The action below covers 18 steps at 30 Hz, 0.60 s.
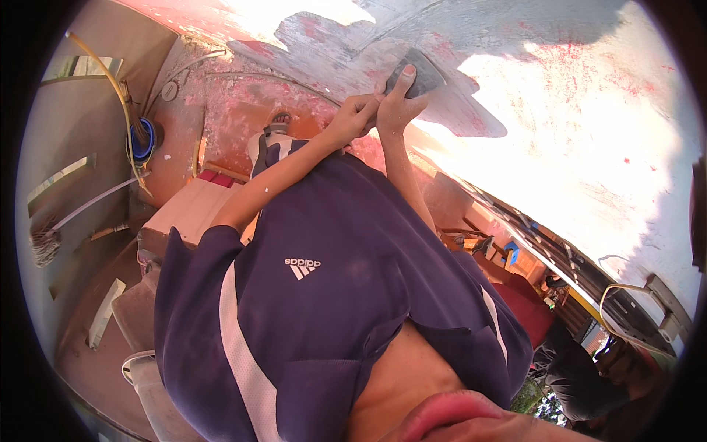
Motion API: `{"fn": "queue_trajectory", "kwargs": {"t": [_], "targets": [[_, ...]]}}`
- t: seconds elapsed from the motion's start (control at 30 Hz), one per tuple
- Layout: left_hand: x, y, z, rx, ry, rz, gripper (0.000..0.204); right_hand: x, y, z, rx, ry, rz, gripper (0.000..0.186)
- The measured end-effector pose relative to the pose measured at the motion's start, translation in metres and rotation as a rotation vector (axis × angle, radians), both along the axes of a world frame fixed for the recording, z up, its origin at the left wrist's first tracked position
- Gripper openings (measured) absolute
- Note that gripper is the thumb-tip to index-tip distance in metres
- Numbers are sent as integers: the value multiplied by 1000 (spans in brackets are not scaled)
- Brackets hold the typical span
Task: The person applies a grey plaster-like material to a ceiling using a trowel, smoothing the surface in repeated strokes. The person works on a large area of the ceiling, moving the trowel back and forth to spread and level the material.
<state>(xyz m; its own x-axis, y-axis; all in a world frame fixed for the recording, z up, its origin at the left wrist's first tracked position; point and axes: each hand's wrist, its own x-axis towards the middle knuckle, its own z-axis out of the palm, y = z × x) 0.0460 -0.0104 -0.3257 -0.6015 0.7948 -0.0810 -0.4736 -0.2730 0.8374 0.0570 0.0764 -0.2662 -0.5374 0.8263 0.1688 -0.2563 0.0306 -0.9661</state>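
Right hand [398, 110] closed round grey scraper [428, 73], thumb flat on top, likely steadying blade; left hand [351, 120] half-curled alongside, grip unclear.

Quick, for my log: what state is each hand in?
Left hand: partly curled; whether it holds anything can't be told.
Right hand: closed, holding a flat dark grey piece.

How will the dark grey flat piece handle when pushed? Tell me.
The dark grey flat piece looks small, so probably light. No sag shows beyond the right hand, hinting at stiffness. Its flat face should slide rather than roll.
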Motion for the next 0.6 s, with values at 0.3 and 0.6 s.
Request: {"fn": "queue_trajectory", "kwargs": {"t": [0.3, 0.6], "targets": [[5, -7, 4, -4, -78, -24, 41, 3, -2, -1, -92, 7, 62, 30], [11, -9, 4, -19, -105, -15, 39, 4, -5, 1, -94, -32, 39, 33]]}}
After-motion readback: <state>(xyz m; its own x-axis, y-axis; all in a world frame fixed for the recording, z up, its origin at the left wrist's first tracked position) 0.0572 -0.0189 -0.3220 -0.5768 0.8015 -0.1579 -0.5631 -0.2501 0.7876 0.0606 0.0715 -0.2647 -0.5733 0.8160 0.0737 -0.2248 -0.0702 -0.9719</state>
